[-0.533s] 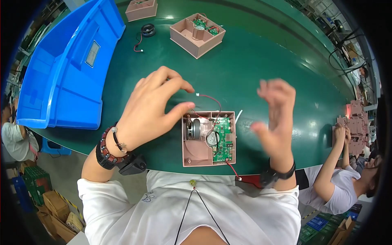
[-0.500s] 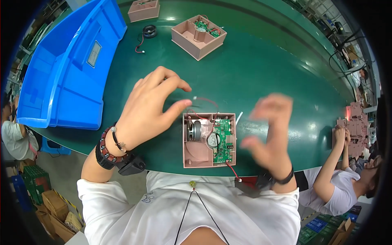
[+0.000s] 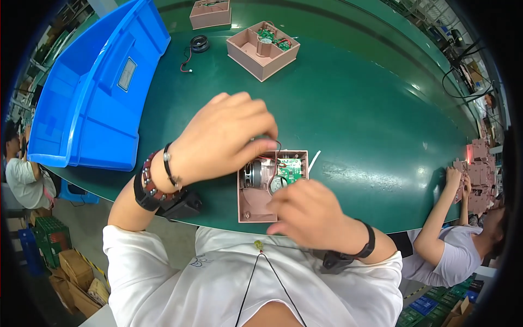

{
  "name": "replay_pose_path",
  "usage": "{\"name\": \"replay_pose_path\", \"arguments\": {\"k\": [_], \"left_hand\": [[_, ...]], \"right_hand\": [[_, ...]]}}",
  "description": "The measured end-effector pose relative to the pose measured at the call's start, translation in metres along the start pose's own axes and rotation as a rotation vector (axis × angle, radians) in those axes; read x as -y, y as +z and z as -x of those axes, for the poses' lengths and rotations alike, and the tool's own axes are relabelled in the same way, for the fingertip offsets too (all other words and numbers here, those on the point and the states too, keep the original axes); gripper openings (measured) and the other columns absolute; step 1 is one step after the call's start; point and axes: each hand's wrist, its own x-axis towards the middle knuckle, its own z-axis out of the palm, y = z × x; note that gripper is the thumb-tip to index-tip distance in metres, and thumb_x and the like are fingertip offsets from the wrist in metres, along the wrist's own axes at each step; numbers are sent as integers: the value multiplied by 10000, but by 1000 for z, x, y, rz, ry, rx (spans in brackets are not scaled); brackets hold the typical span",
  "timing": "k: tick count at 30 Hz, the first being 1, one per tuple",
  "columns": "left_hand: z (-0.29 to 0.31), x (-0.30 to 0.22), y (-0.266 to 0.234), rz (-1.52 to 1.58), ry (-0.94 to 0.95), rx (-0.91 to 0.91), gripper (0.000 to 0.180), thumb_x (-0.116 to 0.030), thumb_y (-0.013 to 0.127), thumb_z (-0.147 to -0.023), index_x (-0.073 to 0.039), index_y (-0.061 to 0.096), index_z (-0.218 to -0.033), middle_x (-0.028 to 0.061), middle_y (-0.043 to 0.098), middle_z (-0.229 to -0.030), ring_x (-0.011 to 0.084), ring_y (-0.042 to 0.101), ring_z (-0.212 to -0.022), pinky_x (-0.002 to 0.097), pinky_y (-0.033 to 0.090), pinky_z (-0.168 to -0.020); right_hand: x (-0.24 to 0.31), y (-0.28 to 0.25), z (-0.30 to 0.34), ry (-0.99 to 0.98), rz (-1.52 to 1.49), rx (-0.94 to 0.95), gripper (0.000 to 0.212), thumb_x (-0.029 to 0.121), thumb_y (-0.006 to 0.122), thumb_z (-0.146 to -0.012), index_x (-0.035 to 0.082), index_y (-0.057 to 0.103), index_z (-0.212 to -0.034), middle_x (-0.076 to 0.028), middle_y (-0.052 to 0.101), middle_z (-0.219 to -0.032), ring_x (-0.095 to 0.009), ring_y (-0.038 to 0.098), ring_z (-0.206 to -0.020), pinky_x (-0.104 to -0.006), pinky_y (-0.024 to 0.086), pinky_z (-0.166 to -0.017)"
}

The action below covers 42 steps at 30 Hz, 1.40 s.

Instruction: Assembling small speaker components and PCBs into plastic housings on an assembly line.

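A pinkish-brown open box (image 3: 259, 219) lies on the green table in front of me, with a round black speaker (image 3: 252, 174) in its left part. A green circuit board (image 3: 290, 168) fills the right part, its lower portion hidden by my right hand. My left hand (image 3: 231, 131) is over the box's far edge, thumb and forefinger closed on a thin wire (image 3: 279, 146) that loops into the box. My right hand (image 3: 310, 215) hovers over the near right part, fingers bent and thumb apart from them, with nothing visible between. A white strip (image 3: 314, 157) sticks out beside the box.
A large blue bin (image 3: 109, 109) stands at the left. Farther off are a second box with circuit boards (image 3: 262, 66), a third box (image 3: 211, 19) and a loose speaker (image 3: 200, 43) with its wire. At the right, a co-worker's hands (image 3: 457, 180) are beside stacked pinkish parts (image 3: 480, 169).
My left hand has moved right to the box's far edge and closed on the wire. My right hand has come left and nearer, over the circuit board. The box has shifted slightly left.
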Motion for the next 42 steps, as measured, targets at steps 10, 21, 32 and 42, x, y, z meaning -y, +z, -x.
{"name": "replay_pose_path", "arguments": {"k": [10, 21, 32, 42], "left_hand": [[18, -18, 8, 26, -3, 76, 139, -161, 737, -742, -134, 628, -824, -15, 570, -778, 202, 530, -805, 345, 379, -744], [21, -18, 13, 103, -67, 59, 73, -132, 733, -747, -134, 671, -786, -19, 588, -773, 193, 542, -793, 343, 388, -753], [21, -21, 2, -36, 7, 35, 77, -68, 688, -751, -127, 676, -799, 27, 583, -883, 216, 549, -832, 354, 412, -759], [-107, 75, 4, -336, 15, -391, 198, -127, 596, -816, -130, 669, -1001, 112, 602, -1051, 324, 568, -994, 414, 473, -857]], "right_hand": [[-32, -6, -16, 178, 169, -94, 158, 115, 728, -755, 101, 610, -859, 5, 597, -833, -201, 508, -739, -343, 330, -695], [-34, -5, -23, 197, 265, -75, 109, 89, 719, -742, 136, 634, -793, 50, 570, -774, -168, 487, -749, -345, 284, -733], [-27, -14, -12, 172, 157, -118, 154, 62, 686, -723, 111, 640, -862, -3, 603, -903, -185, 514, -810, -334, 331, -684], [6, 6, 5, -122, 406, 183, 157, 144, 682, -725, 94, 603, -851, 2, 547, -793, -161, 504, -744, -337, 359, -624]]}}
